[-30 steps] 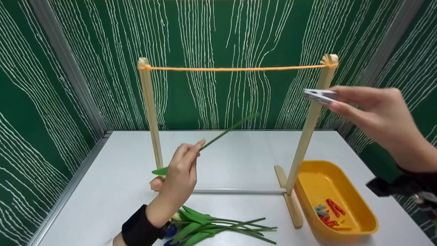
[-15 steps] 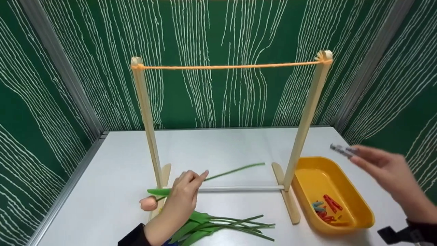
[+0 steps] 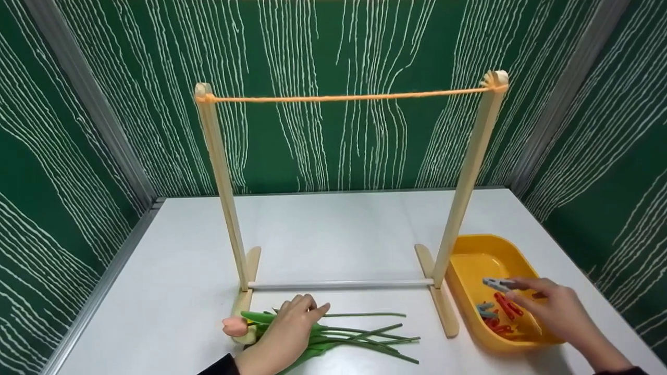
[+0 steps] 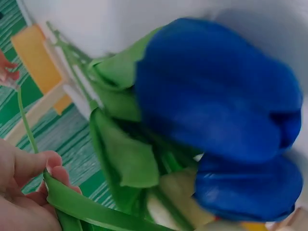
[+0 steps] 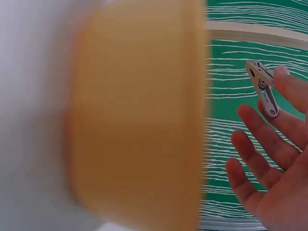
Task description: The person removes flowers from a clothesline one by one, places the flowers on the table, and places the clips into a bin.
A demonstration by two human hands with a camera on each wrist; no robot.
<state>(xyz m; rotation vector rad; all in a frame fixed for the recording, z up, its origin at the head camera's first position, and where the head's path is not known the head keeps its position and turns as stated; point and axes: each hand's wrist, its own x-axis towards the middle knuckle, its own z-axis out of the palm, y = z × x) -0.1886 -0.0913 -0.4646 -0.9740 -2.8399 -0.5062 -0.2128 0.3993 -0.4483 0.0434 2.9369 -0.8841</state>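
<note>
My left hand [image 3: 284, 333] holds the stem of a pink tulip [image 3: 235, 327] low over a bunch of tulips lying near the table's front. The green stems [image 3: 375, 344] of that bunch point right. In the left wrist view, thumb and fingers pinch the held stem beside its leaf, and large blue tulip heads [image 4: 216, 91] fill the middle. My right hand [image 3: 555, 307] pinches a grey clothespin [image 3: 496, 284] above the yellow tray [image 3: 482, 258]. The right wrist view shows the clothespin between thumb and index finger, with the other fingers spread loosely.
Between two wooden posts [image 3: 223, 187] runs a taut orange cord [image 3: 344, 98]. A pale rod [image 3: 341, 284] joins their wooden feet [image 3: 444, 312] low down. Red clothespins [image 3: 504, 306] and blue ones lie in the tray, right of the stand. A green patterned wall [image 3: 333, 146] rises behind the table.
My left hand has lowered the pink tulip from mid-air down to the bunch. My right hand has carried the grey clothespin from near the right post down over the tray.
</note>
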